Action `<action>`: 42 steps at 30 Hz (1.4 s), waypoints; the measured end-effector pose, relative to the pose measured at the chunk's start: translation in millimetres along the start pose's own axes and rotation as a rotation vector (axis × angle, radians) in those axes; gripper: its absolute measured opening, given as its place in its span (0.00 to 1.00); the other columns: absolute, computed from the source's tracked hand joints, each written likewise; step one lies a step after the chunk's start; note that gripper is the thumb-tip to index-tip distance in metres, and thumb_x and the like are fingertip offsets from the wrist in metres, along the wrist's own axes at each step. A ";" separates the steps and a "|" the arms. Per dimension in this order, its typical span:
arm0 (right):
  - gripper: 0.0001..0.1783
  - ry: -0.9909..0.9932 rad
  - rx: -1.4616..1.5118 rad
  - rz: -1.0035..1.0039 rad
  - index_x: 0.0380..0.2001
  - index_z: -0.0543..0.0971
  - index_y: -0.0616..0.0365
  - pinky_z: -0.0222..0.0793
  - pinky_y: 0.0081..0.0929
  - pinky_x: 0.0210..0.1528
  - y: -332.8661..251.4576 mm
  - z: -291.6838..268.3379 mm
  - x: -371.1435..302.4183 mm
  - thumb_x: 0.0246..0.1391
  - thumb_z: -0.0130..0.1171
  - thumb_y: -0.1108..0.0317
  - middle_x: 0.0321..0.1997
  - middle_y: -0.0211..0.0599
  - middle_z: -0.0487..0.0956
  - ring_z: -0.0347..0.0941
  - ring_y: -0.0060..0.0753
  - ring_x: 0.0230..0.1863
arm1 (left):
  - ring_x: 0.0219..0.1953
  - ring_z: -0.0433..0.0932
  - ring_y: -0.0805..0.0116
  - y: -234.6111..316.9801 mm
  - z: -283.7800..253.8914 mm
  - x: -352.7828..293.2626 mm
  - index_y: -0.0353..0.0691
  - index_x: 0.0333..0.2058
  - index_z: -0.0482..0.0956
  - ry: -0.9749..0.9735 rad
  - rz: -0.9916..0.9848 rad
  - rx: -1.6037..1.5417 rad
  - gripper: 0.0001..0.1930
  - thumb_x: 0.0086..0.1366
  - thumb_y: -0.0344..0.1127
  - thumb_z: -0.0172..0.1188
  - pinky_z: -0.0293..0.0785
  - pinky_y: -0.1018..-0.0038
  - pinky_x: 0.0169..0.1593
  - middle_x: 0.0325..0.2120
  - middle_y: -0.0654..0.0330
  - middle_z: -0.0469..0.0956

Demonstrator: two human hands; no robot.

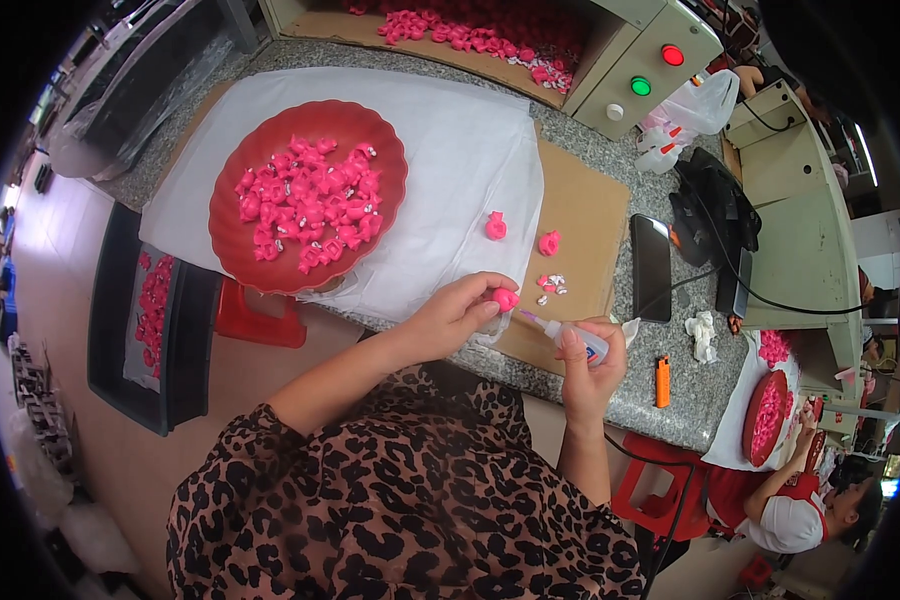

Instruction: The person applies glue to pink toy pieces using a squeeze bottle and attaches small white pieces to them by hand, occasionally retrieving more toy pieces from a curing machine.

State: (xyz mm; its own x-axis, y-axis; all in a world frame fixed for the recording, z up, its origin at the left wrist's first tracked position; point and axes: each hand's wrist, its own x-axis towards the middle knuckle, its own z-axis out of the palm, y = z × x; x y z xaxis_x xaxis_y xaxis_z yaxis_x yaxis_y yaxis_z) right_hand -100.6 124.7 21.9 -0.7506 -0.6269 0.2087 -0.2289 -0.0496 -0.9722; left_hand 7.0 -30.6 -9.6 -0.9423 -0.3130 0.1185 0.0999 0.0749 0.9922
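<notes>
Between the fingers of my left hand point(455, 312) is a small pink figure point(506, 299), held over the front edge of the table. My right hand point(592, 362) grips a small white glue bottle point(580, 341), its thin purple tip pointing at the figure with a slight gap between them. Just beyond, one pink figure point(496, 226) lies on the white sheet and another pink figure point(549, 243) on the brown cardboard point(582, 215). Beside them is a little cluster of pink and white pieces point(551, 284).
A red scalloped plate point(232, 240) heaped with pink figures rests on the white sheet point(450, 120). At right lie a black phone point(651, 268), an orange lighter point(662, 382) and crumpled tissue point(702, 336). A dark bin point(192, 340) stands left. Another person point(785, 510) sits far right.
</notes>
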 end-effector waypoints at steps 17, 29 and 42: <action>0.08 0.047 -0.144 -0.210 0.29 0.64 0.62 0.62 0.12 0.23 11.3 11.3 -13.9 0.46 0.53 0.75 0.28 0.36 0.69 0.65 0.17 0.22 | 0.37 0.67 0.72 -16.9 14.8 1.6 0.34 0.29 0.62 0.231 0.095 -0.187 0.09 0.51 0.18 0.51 0.69 0.78 0.41 0.34 0.57 0.63; 0.10 0.102 0.136 -0.078 0.30 0.65 0.63 0.63 0.12 0.24 4.9 9.3 -11.0 0.47 0.53 0.71 0.30 0.37 0.70 0.66 0.20 0.22 | 0.36 0.67 0.74 -18.6 14.5 1.9 0.34 0.29 0.61 0.226 0.079 -0.262 0.09 0.52 0.19 0.51 0.68 0.79 0.41 0.34 0.59 0.63; 0.16 -0.033 0.355 0.389 0.36 0.65 0.63 0.66 0.21 0.35 7.5 -24.0 20.9 0.39 0.54 0.78 0.31 0.36 0.73 0.70 0.29 0.32 | 0.25 0.65 0.82 -1.9 -2.7 0.5 0.40 0.30 0.60 0.001 -0.100 -0.661 0.08 0.56 0.25 0.52 0.62 0.86 0.26 0.27 0.66 0.66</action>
State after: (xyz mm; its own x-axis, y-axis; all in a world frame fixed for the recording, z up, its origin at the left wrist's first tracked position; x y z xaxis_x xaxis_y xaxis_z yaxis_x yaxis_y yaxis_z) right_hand -132.8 129.9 21.5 -0.7171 -0.6753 -0.1724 0.2910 -0.0653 -0.9545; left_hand 7.2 -33.4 -11.3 -0.9570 -0.2889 0.0249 0.1873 -0.5501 0.8138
